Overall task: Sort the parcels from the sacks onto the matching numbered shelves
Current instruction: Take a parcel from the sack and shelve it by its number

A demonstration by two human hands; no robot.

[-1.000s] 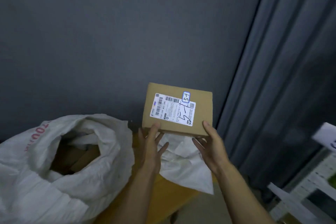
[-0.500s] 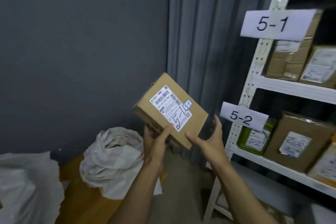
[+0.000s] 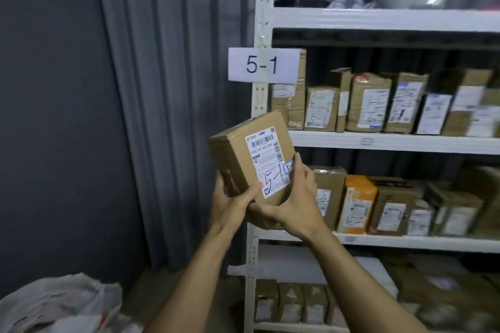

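I hold a brown cardboard parcel [image 3: 243, 154] in both hands, tilted, in front of the white shelf unit's left post [image 3: 262, 94]. Its white shipping label carries a handwritten "5-1". My left hand [image 3: 230, 203] grips the lower left corner, thumb across the front. My right hand [image 3: 292, 197] cups the lower right edge, fingers over the label's corner. A white "5-1" sign [image 3: 263, 65] hangs on the post just above the parcel. The shelf beside that sign [image 3: 378, 140] holds a row of several upright cardboard parcels.
A lower shelf [image 3: 392, 242] is packed with brown boxes and an orange box [image 3: 357, 203]. More boxes stand near the floor. The top shelf holds grey and black bags. A white sack [image 3: 62, 303] lies at the lower left. A grey curtain and dark wall fill the left.
My view has swung right from the sacks to the shelf unit. The parcel has been carried right and up, turned more upright, and now sits just below the 5-1 sign.
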